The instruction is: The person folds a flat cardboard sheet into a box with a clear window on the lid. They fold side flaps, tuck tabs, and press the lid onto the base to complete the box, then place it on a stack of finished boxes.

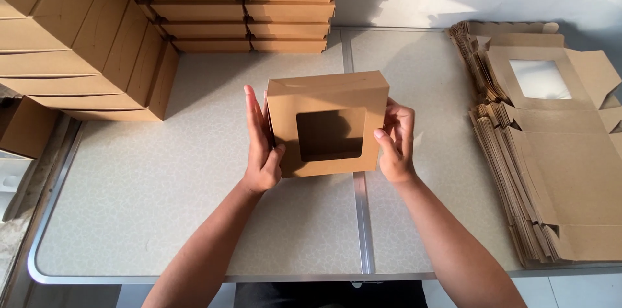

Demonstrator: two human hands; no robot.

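A folded brown cardboard box (327,97) with a square window in its lid is held over the middle of the pale table (162,198). My left hand (261,146) presses flat against its left side, fingers straight and thumb on the lid's lower left corner. My right hand (395,143) grips its right side, thumb on the lid and fingers curled behind the edge. The box is tilted with its lid facing me.
Stacks of finished brown boxes (227,10) stand at the back, with another stack (84,42) at the back left. A pile of flat unfolded windowed box blanks (551,146) lies on the table's right side. A metal seam (364,224) runs down the table.
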